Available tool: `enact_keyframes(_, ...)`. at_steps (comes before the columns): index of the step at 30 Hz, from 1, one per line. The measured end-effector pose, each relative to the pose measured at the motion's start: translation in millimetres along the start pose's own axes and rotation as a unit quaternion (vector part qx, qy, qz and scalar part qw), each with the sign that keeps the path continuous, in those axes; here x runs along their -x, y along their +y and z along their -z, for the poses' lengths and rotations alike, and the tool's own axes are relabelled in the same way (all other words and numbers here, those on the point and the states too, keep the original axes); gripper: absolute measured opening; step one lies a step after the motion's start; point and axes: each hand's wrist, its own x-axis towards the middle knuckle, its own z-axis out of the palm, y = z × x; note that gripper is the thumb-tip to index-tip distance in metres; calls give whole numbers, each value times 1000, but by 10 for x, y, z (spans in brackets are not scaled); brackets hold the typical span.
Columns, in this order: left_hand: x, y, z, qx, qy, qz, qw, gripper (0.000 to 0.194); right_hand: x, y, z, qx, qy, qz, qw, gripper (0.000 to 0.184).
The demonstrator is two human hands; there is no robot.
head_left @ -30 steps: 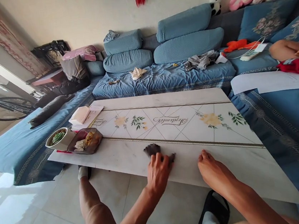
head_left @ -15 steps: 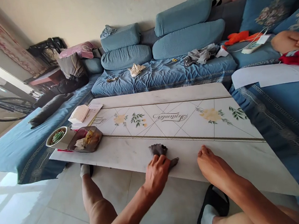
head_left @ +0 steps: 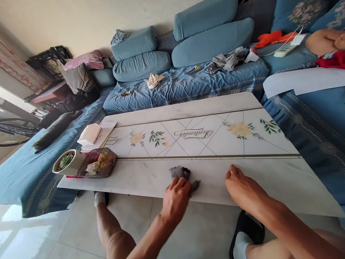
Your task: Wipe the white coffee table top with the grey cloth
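My left hand (head_left: 174, 200) is closed around a crumpled grey cloth (head_left: 176, 172), which it presses on the near edge of a marble-patterned table (head_left: 153, 175). Parts of the cloth stick out past the fingertips and on the right side of the hand. My right hand (head_left: 243, 186) rests on the same table edge farther right, its fingers curled together. Nothing shows in it, and its palm side is hidden.
On the table's left end stand a potted succulent (head_left: 66, 161), a plastic box with scraps (head_left: 98, 165) and a tissue pack (head_left: 89, 135). A blue sofa (head_left: 182, 84) runs behind the table. Another person's bare leg (head_left: 333, 40) shows at the right.
The whole view has shifted slightly. My left hand still grips the cloth, with only a small movement over the tabletop. My right hand stays in place on the table.
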Motion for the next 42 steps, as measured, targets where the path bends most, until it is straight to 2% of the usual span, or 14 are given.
enact_keyframes(4, -15, -478, 202, -54, 25, 110, 992, 11, 8, 34, -17, -23, -22, 7, 999, 69)
enact_keyframes(6, -28, -353, 160, -64, 40, 116, 990, 12, 10, 32, -16, -24, -26, 5, 999, 71)
enact_keyframes(11, -12, 283, -106, -1, 49, -17, 999, 13, 3, -15, -23, -21, 2, -1, 1000, 64)
enact_keyframes(14, 22, 0, 6, 3, 32, -10, 999, 14, 5, -17, -42, -15, -9, -2, 1000, 68)
enact_keyframes(18, 40, -488, 220, -72, 42, 113, 990, 15, 16, -1, -77, 2, -28, -2, 1000, 72)
enact_keyframes(20, 30, -346, 157, -84, 58, 119, 988, 16, 17, -1, -93, -2, -22, -2, 1000, 72)
enact_keyframes(23, 15, 154, -98, -42, 73, 32, 996, 16, 8, -2, -97, -21, -2, -5, 1000, 67)
enact_keyframes(25, 15, 318, -203, -7, 70, -24, 997, 14, -2, 5, -83, -16, -1, -4, 1000, 64)
enact_keyframes(28, 78, 15, -124, 19, 61, -16, 998, 13, -12, 29, -50, 12, -23, 10, 1000, 65)
enact_keyframes(30, 143, -329, 10, 9, 60, 53, 997, 10, -11, 44, -30, 18, -33, 19, 999, 66)
enact_keyframes(32, 180, -476, 87, -17, 68, 128, 989, 7, -7, 48, -8, 12, -32, 23, 999, 65)
enact_keyframes(35, 158, -96, -54, -21, 95, 123, 988, 9, 0, 31, 44, 6, -28, 15, 999, 65)
enact_keyframes(39, 100, 631, -368, 25, 110, -21, 993, 7, -6, -3, 107, 14, -32, 14, 999, 61)
enact_keyframes(42, 198, 431, -305, 23, 107, -74, 991, 10, -14, 6, 84, 5, -33, 11, 999, 63)
